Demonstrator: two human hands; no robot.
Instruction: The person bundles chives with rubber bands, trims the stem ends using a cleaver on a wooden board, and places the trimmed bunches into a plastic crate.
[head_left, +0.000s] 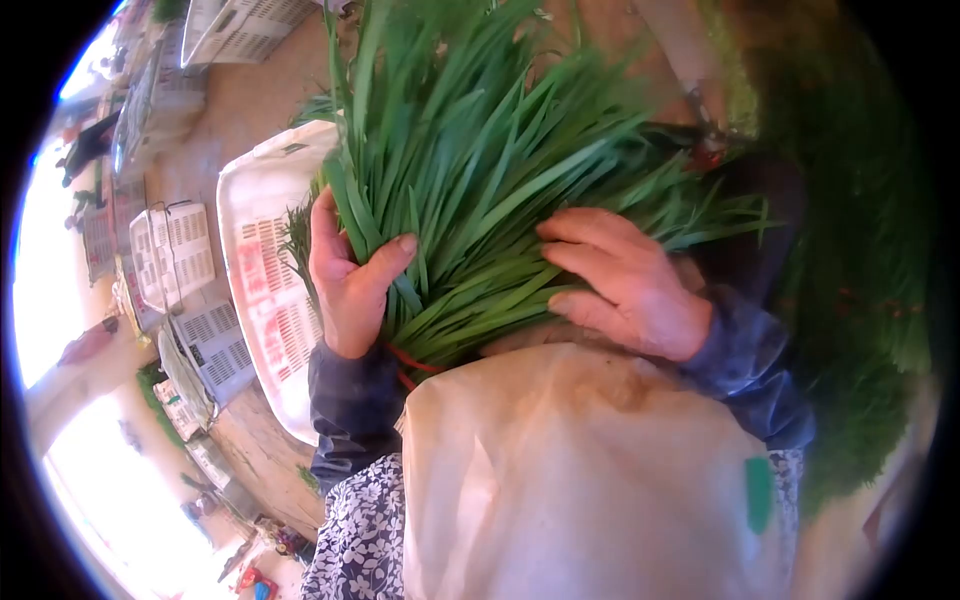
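A large bunch of long green leaves (480,190) fans out over my lap, with a red band (415,362) around its lower end. My left hand (355,275) is wrapped round the left side of the bunch, thumb in front and fingers partly hidden behind the leaves. On the right side of the leaves rests my right hand (630,285), its fingers spread and slightly bent. Below both hands, a pale apron (580,470) covers my lap.
A white crate (265,290) with red marks stands just left of the bunch. Further left are more crates (172,255) on the brown floor (255,440). Another crate (245,30) is at the upper left. A dark green mass of plants (850,300) lies at the right.
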